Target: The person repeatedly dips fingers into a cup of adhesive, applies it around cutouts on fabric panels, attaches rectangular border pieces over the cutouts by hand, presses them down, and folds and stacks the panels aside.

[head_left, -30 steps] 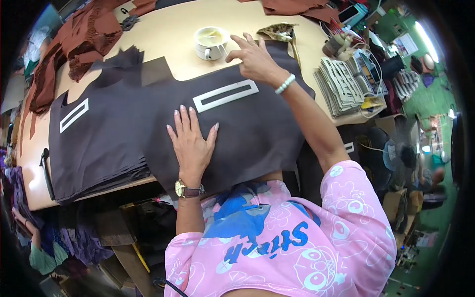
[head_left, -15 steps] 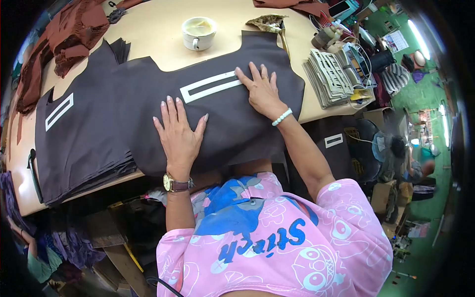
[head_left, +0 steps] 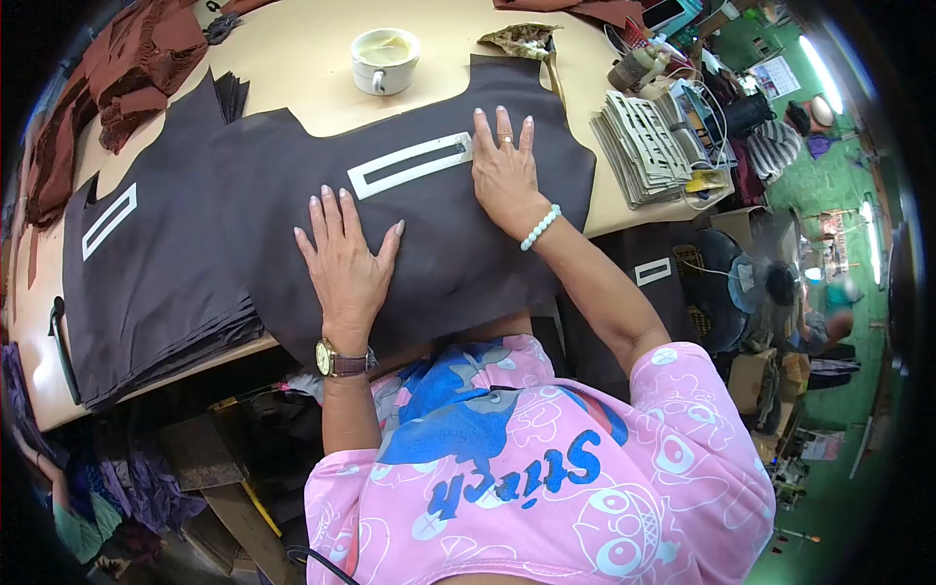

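On the pale worktable [head_left: 292, 58], a dark fabric panel [head_left: 439, 239] was overlapped with a layered fabric pile [head_left: 180, 253], and its lower edge was left hanging off the table. The panel was pressed flat by the left hand [head_left: 347, 271], fingers open and spread, below a white rectangular frame [head_left: 390, 178]. The right hand [head_left: 507, 180] was laid at the frame's right end, its visible fingers extended; nothing was gripped. It was judged that the frame could be skewed by a sideways push, the cloth creased by uneven pressure or dragged by its overhang, and the cup [head_left: 385, 63] of pale paste knocked by a careless reach. Three white frames, one cup, one wristwatch [head_left: 335, 359] and one beaded bracelet [head_left: 540, 226] were counted.
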The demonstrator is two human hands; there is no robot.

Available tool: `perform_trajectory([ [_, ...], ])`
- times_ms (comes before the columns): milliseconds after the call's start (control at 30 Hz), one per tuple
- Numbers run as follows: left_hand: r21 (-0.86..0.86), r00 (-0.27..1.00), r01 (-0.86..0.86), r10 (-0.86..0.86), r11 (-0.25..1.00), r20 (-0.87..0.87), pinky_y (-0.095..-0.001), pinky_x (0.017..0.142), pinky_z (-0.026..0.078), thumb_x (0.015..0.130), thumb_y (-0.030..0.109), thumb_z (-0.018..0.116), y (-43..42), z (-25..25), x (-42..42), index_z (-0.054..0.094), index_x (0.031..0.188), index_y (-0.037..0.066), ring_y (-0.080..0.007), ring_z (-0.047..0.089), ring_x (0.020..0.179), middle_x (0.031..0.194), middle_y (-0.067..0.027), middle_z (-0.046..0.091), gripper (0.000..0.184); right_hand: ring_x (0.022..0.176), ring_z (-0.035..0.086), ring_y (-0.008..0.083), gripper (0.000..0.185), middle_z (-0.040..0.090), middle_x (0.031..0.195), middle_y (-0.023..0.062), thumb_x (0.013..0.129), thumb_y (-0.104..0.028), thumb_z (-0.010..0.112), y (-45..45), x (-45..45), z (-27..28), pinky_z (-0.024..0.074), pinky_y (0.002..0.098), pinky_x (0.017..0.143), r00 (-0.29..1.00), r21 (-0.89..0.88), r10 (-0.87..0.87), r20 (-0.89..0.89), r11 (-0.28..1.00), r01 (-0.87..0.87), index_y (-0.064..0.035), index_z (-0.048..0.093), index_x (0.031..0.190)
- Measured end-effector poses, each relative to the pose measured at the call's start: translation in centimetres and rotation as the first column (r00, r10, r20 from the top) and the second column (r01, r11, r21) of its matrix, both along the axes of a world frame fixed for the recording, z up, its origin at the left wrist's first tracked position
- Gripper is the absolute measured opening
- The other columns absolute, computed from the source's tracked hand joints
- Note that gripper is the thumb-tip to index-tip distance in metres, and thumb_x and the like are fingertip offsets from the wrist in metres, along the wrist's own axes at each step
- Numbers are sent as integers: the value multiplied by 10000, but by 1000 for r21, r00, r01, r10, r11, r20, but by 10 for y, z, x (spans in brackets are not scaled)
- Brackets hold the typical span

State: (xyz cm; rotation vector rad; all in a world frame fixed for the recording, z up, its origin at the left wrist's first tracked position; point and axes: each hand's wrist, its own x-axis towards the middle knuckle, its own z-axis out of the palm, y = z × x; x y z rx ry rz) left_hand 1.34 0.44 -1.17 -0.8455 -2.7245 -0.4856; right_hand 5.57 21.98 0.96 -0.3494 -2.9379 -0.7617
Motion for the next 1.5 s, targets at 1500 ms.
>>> perform_trajectory([
  [1500, 743, 944, -46, -214, 668, 251, -394, 1086, 213, 943, 180, 376, -16, 6, -3, 116, 1416, -54, -368, 242, 1344, 1440, -284, 211, 588, 1355, 153, 436, 607, 205, 1479, 166, 821, -106, 477, -90, -33, 10, 108, 642, 1042, 913, -543, 390, 124, 797, -267, -177, 333, 1405],
])
